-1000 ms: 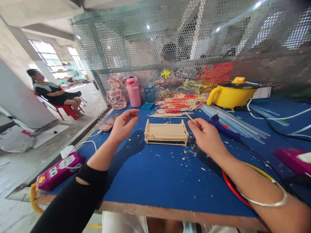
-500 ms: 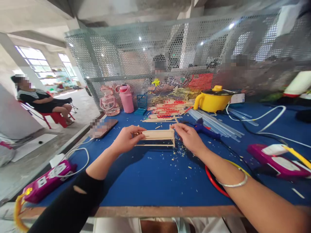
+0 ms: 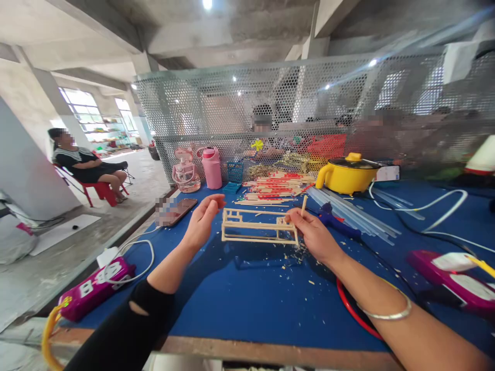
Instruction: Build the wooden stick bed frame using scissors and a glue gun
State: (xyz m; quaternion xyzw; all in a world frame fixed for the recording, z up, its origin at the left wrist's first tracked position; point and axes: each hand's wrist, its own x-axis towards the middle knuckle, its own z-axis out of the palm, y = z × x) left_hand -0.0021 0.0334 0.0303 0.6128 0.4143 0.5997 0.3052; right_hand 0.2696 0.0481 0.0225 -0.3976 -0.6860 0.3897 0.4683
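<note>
A small frame of pale wooden sticks (image 3: 255, 225) is held above the blue tabletop, tilted slightly, its right end in the fingers of my right hand (image 3: 315, 232). A short stick (image 3: 304, 205) points up from between that hand's thumb and fingers. My left hand (image 3: 203, 219) is beside the frame's left end, apart from it. Its fingers are bent towards the thumb; whether something small is between them is not visible.
Red and pale sticks (image 3: 276, 185) are piled behind the frame. Clear rods (image 3: 351, 214), a blue glue gun (image 3: 336, 221) and a yellow pot (image 3: 350, 176) are at the right. A phone (image 3: 178, 211), pink bottle (image 3: 212, 170) and purple power strip (image 3: 96, 288) are at the left.
My left hand has let go of the wooden frame and moved off its left end. My right hand has lifted and turned the frame, showing its open side. The head view has shifted.
</note>
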